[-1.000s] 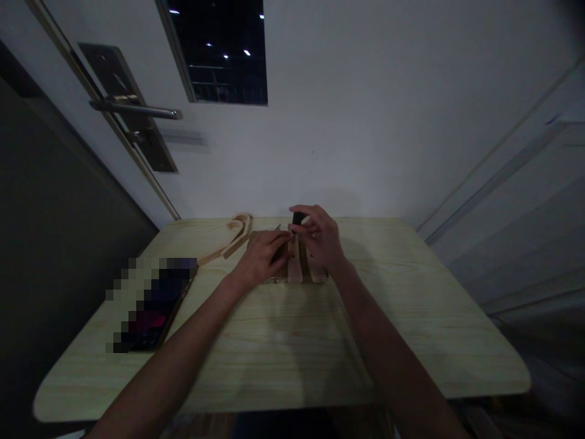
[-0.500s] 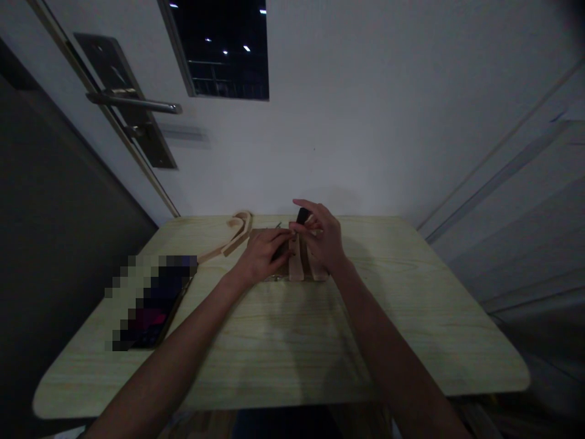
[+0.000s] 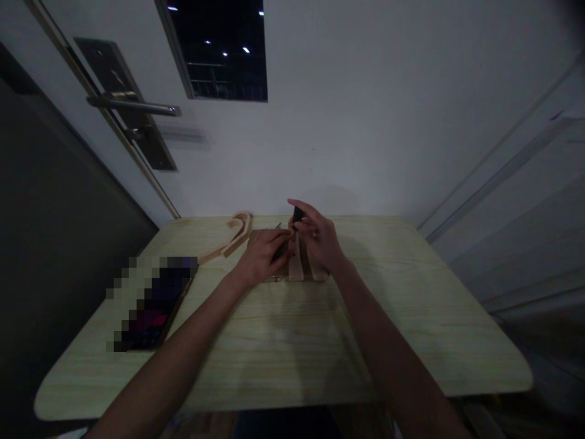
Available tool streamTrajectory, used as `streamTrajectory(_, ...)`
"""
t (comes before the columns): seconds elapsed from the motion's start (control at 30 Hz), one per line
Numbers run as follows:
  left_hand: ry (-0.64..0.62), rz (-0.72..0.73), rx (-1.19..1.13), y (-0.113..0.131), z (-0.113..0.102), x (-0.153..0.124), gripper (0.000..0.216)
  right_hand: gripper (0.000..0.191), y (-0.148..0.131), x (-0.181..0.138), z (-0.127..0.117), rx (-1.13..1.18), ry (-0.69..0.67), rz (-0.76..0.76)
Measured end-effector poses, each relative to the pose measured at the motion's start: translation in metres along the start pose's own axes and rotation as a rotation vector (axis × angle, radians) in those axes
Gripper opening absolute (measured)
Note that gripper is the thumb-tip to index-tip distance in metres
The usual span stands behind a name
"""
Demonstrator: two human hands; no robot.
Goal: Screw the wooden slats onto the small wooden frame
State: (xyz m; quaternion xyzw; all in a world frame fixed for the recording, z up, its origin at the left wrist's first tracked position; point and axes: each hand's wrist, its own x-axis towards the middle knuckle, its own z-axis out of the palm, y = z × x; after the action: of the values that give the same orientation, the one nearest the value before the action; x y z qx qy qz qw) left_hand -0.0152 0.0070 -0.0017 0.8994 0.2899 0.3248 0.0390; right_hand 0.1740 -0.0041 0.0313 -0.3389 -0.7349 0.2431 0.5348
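Observation:
My right hand (image 3: 323,241) closes its thumb and fingers round a screwdriver with a short black handle (image 3: 298,216), its index finger raised over the top. The tool stands nearly upright over a pale wooden piece (image 3: 296,265), and its tip is hidden among my fingers. From the left, my left hand (image 3: 259,255) grips the same wooden assembly, with its fingertips close to the screwdriver's lower end. A second pale upright part (image 3: 319,271) of the assembly shows under my right hand. Much of the assembly is covered by both hands.
A curved wooden hook-shaped piece (image 3: 247,225) lies at the table's back left. Nearer on the left lies a partly pixelated phone (image 3: 171,305). Small dark metal pieces (image 3: 278,225) sit behind my left hand. A white door with a handle (image 3: 137,107) rises behind the table (image 3: 256,366).
My right hand and the screwdriver have shifted slightly left, and the handle is more upright. The left hand keeps its place on the wooden assembly.

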Motion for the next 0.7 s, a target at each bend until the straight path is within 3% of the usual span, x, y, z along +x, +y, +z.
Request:
streamTrajectory(0.2,-0.002,-0.006,0.017,-0.0007,0.0009,-0.0008,0.036,0.039,0.0007,0.0026,0.0002,-0.024,0.011,-0.013)
streamTrajectory(0.5,0.021,0.008,0.008,-0.0005,0.0013,-0.0005,0.037,0.037,0.0027,0.0018,0.0020,-0.148,0.136,-0.017)
streamTrajectory(0.7,0.011,0.009,0.005,-0.0027,0.0025,-0.0016,0.038,0.041,0.0036,-0.0007,-0.0006,0.007,0.007,0.041)
